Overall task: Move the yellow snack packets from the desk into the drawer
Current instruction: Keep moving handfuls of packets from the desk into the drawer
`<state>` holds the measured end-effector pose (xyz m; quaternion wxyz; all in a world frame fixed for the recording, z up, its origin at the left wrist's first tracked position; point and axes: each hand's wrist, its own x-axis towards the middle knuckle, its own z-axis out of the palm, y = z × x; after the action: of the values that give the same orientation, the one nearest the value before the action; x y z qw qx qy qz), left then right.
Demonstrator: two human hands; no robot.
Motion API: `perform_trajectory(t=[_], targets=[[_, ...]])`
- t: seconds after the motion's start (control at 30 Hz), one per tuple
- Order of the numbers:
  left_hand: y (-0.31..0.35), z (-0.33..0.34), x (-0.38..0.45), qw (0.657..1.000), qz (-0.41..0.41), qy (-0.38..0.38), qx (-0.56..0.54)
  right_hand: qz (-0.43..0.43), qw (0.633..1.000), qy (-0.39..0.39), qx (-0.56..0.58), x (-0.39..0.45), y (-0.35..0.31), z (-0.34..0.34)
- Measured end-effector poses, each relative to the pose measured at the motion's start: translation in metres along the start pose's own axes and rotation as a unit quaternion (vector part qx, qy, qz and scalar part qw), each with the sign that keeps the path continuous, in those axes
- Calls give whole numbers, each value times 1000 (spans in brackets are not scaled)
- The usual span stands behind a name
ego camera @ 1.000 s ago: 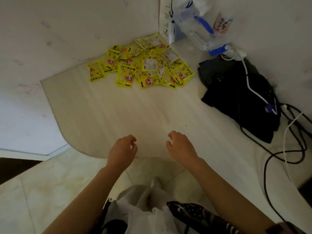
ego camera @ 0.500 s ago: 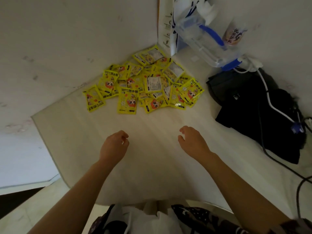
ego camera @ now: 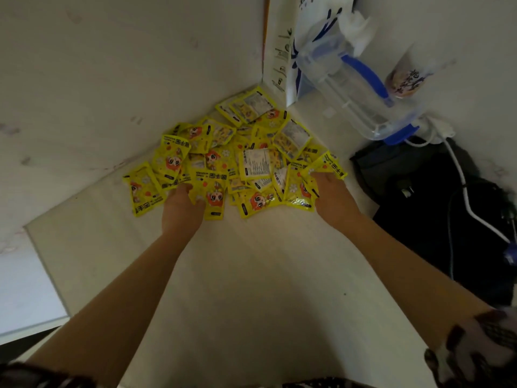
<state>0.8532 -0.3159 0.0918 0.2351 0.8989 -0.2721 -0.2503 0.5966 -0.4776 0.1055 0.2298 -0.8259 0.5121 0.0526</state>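
A heap of several yellow snack packets (ego camera: 237, 161) lies on the pale desk (ego camera: 251, 275), pushed into the corner where two white walls meet. My left hand (ego camera: 181, 208) is at the heap's near left edge, its fingers curled round a packet printed with a cartoon face. My right hand (ego camera: 331, 196) is at the near right edge. Its fingertips are tucked under packets there, and one packet is lifted over them. No drawer shows in this view.
A clear plastic box with blue clips (ego camera: 358, 91) and a white printed bag (ego camera: 313, 21) stand at the back right. A black bag (ego camera: 436, 208) with white and black cables lies along the right. The desk's rounded left edge (ego camera: 44, 264) drops to the floor.
Both hands have reached forward across the desk, from its middle into the packet heap, and taken hold of packets. The view has moved closer to the corner.
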Motion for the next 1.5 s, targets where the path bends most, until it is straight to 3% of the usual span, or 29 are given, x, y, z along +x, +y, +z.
perform_trajectory(t=[0.17, 0.33, 0.5, 0.67, 0.8, 0.97, 1.17, 1.5], targets=[[6, 13, 18, 997, -78, 10, -29, -54, 989, -14, -136, 41, 10, -13], [14, 22, 20, 993, -113, 21, -14, -87, 976, -46, -193, 60, 16, -18], [9, 24, 16, 990, -135, 8, -31, -97, 975, 2, -202, 58, 16, -23], [6, 19, 12, 982, -170, -1, -85, -96, 969, -37, -223, 59, 15, -25], [4, 13, 9, 972, -183, -19, -144, -100, 974, -10, -201, 53, 15, -24], [13, 3, 3, 964, -151, -32, -217, -107, 984, -20, -138, 44, 20, -29], [53, -8, 16, 967, -67, -57, -239, -198, 978, -47, -46, 33, 16, -28], [125, 22, 60, 986, 69, -140, -64, -305, 943, -31, -128, 53, -6, -2]])
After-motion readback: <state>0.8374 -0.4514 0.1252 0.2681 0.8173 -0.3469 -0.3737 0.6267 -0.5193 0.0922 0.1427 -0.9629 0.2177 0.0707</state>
